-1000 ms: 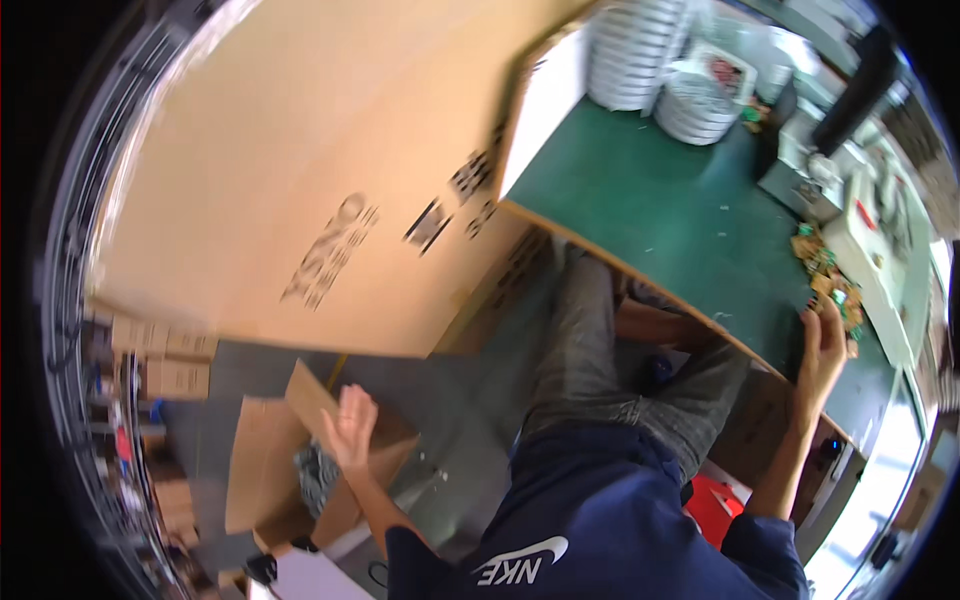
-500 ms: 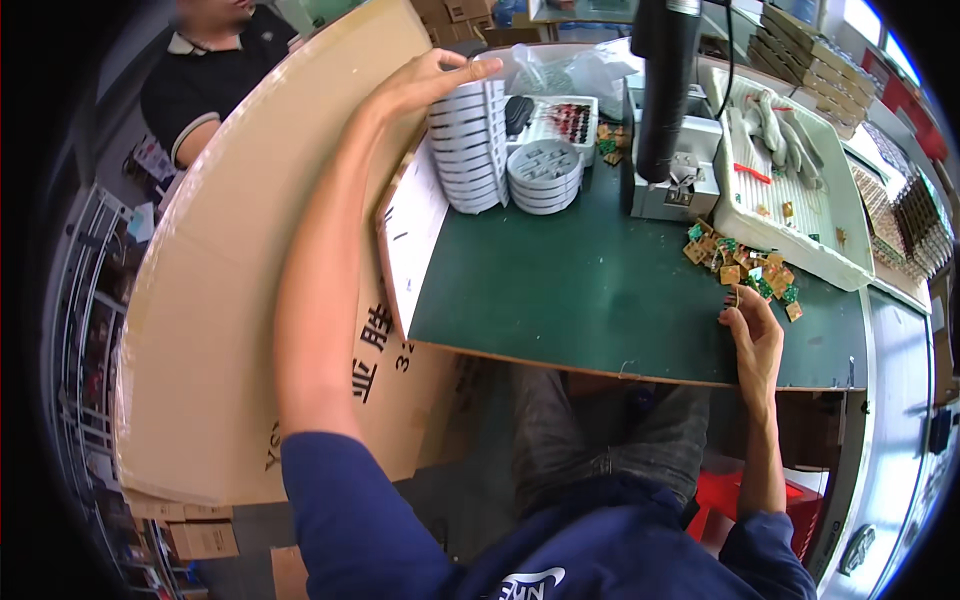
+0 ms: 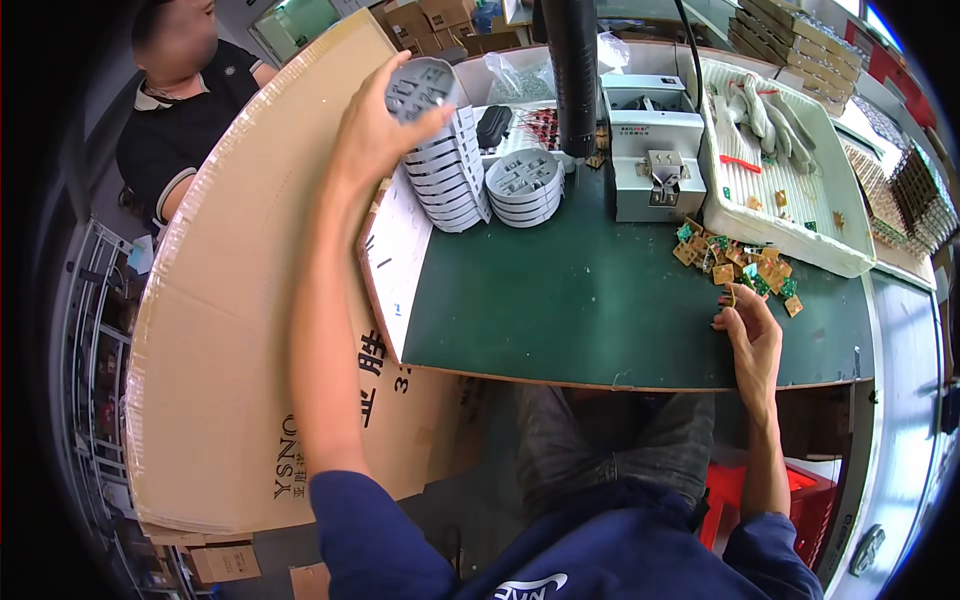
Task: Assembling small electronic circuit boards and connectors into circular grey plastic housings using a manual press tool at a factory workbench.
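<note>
The left hand (image 3: 372, 128) is up high, to the left of the boxy grey metal machine (image 3: 640, 205). Its fingers and thumb are spread around a round grey plastic tray with little pockets (image 3: 418, 88) and hold it by the sides. The tray is tilted at the top of a tall stack of round white plastic trays (image 3: 450, 200). I cannot tell if it touches the stack.

The right hand (image 3: 755, 335) is low down, in front of the machine and to its right. Its thumb and first finger are bent close together by a tiny yellowish piece (image 3: 733, 298). I cannot tell if they pinch it. Just beyond the fingertips is a messy pile of small gold and green square boards (image 3: 722, 273), near the machine's front right corner.

A short stack of round white plastic trays (image 3: 525, 207) sits left of the machine. To its right is a long white plastic bin with a ridged bottom (image 3: 790, 253), with pale cloth gloves (image 3: 762, 120) and a thin red strip (image 3: 740, 163) in it. Far left of the machine is a big brown cardboard sheet (image 3: 230, 330).
</note>
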Available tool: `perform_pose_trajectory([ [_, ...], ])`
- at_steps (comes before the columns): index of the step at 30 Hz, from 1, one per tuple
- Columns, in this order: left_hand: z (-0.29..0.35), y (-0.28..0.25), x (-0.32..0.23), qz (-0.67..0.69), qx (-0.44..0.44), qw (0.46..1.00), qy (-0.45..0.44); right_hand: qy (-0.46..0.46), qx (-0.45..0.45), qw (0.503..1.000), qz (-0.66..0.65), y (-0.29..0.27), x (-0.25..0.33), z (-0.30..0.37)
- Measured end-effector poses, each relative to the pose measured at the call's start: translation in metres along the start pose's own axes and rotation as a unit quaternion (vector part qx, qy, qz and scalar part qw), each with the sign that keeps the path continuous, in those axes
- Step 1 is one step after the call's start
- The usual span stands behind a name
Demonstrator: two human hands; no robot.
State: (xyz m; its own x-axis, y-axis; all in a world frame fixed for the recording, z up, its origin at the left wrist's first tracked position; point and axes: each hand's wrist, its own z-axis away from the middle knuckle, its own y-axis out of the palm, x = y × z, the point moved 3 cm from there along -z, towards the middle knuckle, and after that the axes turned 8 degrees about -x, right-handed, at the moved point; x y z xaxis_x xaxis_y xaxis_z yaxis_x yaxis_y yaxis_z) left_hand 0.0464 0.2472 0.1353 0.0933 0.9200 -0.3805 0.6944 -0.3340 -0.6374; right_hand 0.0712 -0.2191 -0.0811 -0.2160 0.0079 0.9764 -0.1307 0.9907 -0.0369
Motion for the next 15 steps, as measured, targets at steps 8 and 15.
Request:
perform_pose_trajectory([
  [8,0.158,0.060,-0.084,0.027,-0.001,0.997,0.073,-0.009,0.004,0.999,0.044,0.001,-0.005,0.000],
  [15,0.218,0.136,-0.112,0.044,0.067,0.996,0.025,-0.026,-0.001,0.997,0.076,0.007,0.000,0.000],
])
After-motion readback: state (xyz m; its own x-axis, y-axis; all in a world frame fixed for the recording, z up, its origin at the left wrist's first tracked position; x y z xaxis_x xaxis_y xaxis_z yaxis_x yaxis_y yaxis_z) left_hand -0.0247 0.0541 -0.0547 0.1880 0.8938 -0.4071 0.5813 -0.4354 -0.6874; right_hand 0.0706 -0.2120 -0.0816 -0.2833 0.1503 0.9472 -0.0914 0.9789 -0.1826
